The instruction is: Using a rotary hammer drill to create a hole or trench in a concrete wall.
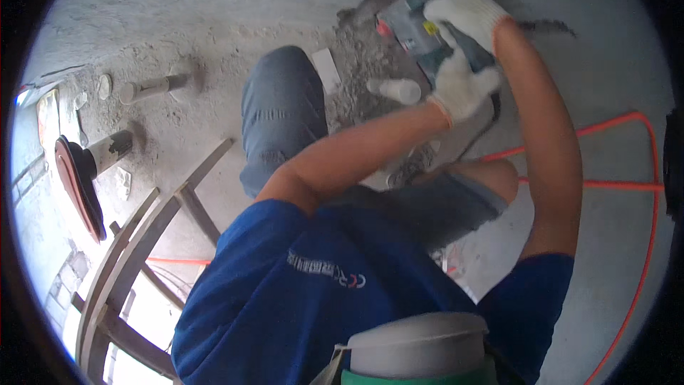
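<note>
Both of my hands wear white knit gloves and are closed on a wall cutter (418, 33), a power tool with a grey and dark green housing. My left hand (463, 87) grips its near end, while my right hand (467, 14) wraps over its far right part. The tool is at the wall, beside a rough dark groove (548, 26). Its cutting edge is hidden. From near my left hand a black cord (481, 132) runs down. A short white pipe stub (399, 90) sits just left of that hand.
Grey rubble (356, 64) lies along the wall's foot, near a white rectangular piece (325, 70). More pipe stubs (153, 89) stand at left, with a wooden frame (121, 264) below them. An orange-red hose or cable (654, 207) loops over the floor at right. My knee (281, 93) is close by.
</note>
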{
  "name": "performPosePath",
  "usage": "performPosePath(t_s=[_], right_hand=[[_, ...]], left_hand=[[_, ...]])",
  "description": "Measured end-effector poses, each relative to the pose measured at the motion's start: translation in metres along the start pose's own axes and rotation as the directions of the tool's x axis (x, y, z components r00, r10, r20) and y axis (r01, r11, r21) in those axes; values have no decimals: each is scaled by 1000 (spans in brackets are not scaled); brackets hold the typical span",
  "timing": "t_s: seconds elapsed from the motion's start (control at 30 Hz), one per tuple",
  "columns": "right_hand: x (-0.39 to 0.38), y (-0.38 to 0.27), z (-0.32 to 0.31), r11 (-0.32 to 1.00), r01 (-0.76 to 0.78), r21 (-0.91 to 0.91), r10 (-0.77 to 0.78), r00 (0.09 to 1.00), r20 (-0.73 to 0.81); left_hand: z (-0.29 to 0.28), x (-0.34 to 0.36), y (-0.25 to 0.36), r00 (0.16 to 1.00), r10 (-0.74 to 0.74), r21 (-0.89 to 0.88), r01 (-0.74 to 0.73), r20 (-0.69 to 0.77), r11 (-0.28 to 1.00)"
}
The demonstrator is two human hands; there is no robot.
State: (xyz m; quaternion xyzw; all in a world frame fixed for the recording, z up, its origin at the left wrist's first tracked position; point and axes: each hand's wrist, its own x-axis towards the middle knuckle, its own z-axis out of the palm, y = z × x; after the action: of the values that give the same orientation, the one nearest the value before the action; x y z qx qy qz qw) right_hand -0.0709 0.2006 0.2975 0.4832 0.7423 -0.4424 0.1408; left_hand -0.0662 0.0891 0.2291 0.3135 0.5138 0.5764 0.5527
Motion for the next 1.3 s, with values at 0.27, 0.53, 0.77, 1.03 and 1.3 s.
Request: performPosePath(t_s=[0.27,0.53,0.77,1.03,1.3], right_hand=[[10,-7,-1,980,110,-163,-116,993,-26],[8,-1,1,997,1,-73,-4,999,-40],[14,13,-3,987,75,-142,-83,995,-57],[-10,59,7,996,87,-11,-87,991,-103],[-88,189,70,890,96,446,50,951,-305]], left_hand=[[-3,-1,-16,995,92,63,-90,-30,994],[0,1,-12,996,-85,193,91,-38,977],[6,1,-24,998,62,51,-60,-26,997],[26,-6,-59,998,19,232,-34,67,972],[69,-57,-165,931,-142,624,-106,336,775]])
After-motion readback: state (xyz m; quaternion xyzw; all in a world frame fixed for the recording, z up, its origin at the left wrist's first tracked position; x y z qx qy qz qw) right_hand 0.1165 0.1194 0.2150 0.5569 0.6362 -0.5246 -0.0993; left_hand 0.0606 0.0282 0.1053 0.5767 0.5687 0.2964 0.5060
